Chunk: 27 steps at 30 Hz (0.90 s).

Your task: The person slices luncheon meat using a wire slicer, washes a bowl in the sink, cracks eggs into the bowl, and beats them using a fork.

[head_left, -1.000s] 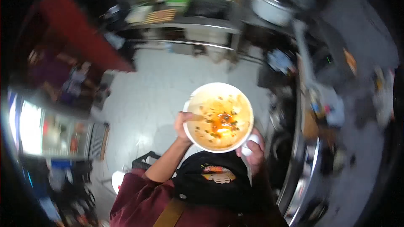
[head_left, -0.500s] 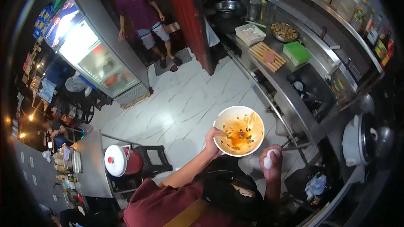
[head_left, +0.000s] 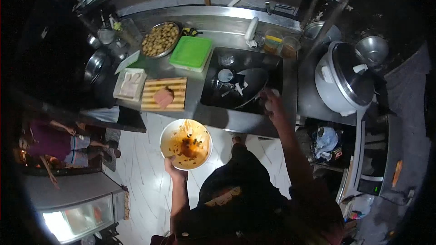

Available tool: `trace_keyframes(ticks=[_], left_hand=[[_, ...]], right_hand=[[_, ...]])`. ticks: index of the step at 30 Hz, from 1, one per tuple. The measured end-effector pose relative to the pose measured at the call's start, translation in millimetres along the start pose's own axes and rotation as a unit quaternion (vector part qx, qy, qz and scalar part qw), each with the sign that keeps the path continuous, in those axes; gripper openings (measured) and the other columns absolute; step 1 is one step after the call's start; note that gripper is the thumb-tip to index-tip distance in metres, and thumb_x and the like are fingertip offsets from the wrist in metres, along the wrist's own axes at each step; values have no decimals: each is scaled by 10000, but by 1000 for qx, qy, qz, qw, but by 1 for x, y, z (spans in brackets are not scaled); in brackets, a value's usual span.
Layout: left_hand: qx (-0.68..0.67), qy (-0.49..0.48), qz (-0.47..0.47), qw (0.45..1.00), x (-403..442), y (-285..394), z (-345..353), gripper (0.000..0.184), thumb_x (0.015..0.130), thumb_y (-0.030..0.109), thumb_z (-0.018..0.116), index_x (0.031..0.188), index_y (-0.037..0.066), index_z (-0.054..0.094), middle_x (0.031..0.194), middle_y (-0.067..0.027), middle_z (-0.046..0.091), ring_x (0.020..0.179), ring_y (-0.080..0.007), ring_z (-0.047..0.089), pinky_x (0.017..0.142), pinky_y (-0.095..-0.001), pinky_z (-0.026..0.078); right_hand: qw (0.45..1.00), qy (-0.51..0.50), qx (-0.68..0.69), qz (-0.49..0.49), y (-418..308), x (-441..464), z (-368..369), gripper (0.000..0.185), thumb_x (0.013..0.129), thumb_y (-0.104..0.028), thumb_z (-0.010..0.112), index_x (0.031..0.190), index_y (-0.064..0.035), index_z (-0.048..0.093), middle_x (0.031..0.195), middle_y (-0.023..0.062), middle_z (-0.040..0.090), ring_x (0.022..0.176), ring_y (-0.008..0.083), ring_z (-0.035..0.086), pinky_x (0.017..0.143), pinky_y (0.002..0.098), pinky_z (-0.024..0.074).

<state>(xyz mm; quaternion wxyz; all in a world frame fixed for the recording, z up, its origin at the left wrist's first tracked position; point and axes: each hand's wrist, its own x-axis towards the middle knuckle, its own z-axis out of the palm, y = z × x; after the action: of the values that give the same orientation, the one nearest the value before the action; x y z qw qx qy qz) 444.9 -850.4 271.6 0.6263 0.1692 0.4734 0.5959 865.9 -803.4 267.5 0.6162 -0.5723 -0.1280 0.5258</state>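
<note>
Head view: right hand [head_left: 274, 107] with eggs [head_left: 269, 105] now over sink [head_left: 261, 61], farther from bowl [head_left: 179, 147].

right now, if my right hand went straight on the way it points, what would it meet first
Probably the white tap behind the sink; if your right hand is lower than it looks, the dark pan may come first.

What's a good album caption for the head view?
Kitchen moment: left hand holding a sauce-streaked bowl, right hand by the sink.
</note>
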Motion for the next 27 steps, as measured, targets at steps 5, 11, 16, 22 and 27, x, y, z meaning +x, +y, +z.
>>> trace_keyframes(ticks=[5, 11, 16, 22, 27], left_hand=[[36, -20, -1, 999, 99, -55, 95, 507, 882, 265, 477, 1315, 10, 542, 1261, -142, 600, 1223, -287, 562, 1071, -421, 436], [125, -111, -42, 985, 194, -76, 171, 535, 912, 271, 475, 1373, 0, 496, 1322, -138, 578, 1273, -276, 533, 1104, -421, 410], [211, -201, -45, 955, 264, -99, 196, 769, 958, 619, 461, 1416, 1, 461, 1319, -137, 572, 1262, -248, 531, 1081, -412, 426], [281, -288, -133, 906, 332, -126, 261, 700, 963, 566, 565, 1414, 39, 466, 1294, -115, 588, 1201, -230, 575, 1025, -398, 475], [279, -270, -247, 888, 353, -144, 321, 532, 946, 343, 646, 1377, 69, 500, 1227, -89, 611, 1148, -189, 596, 970, -373, 502]], right_hand=[[998, 23, 58, 5, -34, 271, 12, 465, 886, -441, 771, 1208, -149, 606, 1035, 43, 717, 784, 175, 706, 482, 260, 419], [973, 127, 185, 56, -11, 432, 35, 346, 867, -415, 779, 1082, -189, 628, 1013, -7, 703, 882, 167, 662, 650, 401, 445], [959, 189, 178, -114, 36, 451, 39, 342, 879, -302, 773, 1164, -151, 659, 1002, 13, 702, 901, 237, 675, 721, 437, 532], [930, 119, 199, -284, 26, 436, 47, 392, 873, -264, 781, 1203, -77, 683, 1085, 70, 726, 985, 248, 685, 879, 388, 556], [904, 210, -265, -263, -32, 380, 47, 405, 859, -273, 805, 1166, -39, 681, 1084, 91, 710, 992, 196, 660, 892, 351, 530]])
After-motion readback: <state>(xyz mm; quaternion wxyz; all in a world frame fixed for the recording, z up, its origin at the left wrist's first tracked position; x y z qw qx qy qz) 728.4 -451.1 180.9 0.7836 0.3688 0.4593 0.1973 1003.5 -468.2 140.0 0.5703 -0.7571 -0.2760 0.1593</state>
